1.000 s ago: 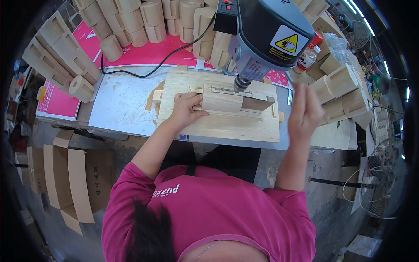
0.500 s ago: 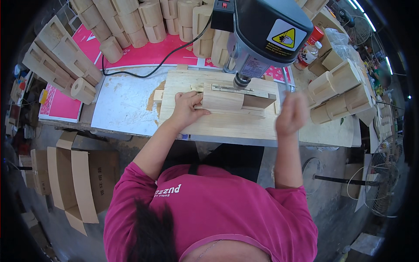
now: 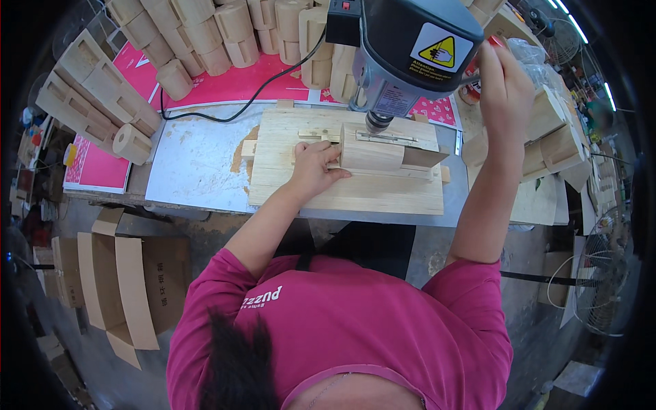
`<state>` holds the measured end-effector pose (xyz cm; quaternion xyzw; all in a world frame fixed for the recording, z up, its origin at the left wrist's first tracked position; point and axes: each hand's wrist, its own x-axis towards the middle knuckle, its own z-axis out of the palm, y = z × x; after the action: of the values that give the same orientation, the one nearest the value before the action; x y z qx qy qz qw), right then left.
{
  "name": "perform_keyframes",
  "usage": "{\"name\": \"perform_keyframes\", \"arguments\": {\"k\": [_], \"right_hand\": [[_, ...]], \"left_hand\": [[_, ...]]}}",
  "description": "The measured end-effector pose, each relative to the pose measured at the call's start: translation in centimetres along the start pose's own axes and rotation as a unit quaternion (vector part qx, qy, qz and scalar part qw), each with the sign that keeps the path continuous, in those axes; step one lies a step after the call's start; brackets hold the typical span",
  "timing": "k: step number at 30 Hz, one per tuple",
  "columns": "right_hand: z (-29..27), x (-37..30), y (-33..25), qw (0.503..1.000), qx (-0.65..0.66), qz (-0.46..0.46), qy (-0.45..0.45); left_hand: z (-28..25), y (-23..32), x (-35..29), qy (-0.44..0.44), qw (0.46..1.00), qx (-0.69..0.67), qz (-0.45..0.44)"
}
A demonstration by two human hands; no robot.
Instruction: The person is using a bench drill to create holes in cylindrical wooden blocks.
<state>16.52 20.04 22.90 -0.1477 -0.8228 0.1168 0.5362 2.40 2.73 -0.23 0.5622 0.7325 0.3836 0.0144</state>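
Under the chuck [image 3: 378,122] of a black-and-grey drill press [image 3: 417,41] lies a pale wooden cylinder [image 3: 371,154], on its side in a wooden jig [image 3: 287,188]. A long, narrow slot shows along its top. My left hand [image 3: 318,166] is closed at the cylinder's left end, thumb at the near side and fingers behind; part of the grip is hidden. Raised at the right of the machine, my right hand [image 3: 507,89] is closed around the drill press lever [image 3: 470,80], whose outer end the hand covers. The drill tip is hard to make out.
Stacked wooden cylinders [image 3: 198,34] stand along the back, with more at the left [image 3: 96,89] and right [image 3: 557,147]. A black cable [image 3: 232,117] crosses the white board [image 3: 198,157]. An open cardboard box [image 3: 130,287] sits on the floor, left. A fan [image 3: 601,280] stands right.
The cylinder has slid to the right along the jig, with my left hand moving alongside it. My right hand has risen and moved away to the far right with the lever.
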Motion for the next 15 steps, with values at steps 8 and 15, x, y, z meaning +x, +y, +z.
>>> {"name": "perform_keyframes", "arguments": {"k": [8, 15], "right_hand": [[0.5, -12.7, -0.6, 0.993, 0.092, 0.073, 0.002], [4.3, -15.7, 3.1, 0.991, 0.128, -0.009, 0.039]], "left_hand": [[0.2, 0.1, 0.2, 0.010, 1.000, 0.001, 0.023], [0.0, 0.1, 0.1, -0.005, 1.000, -0.001, 0.004]]}}
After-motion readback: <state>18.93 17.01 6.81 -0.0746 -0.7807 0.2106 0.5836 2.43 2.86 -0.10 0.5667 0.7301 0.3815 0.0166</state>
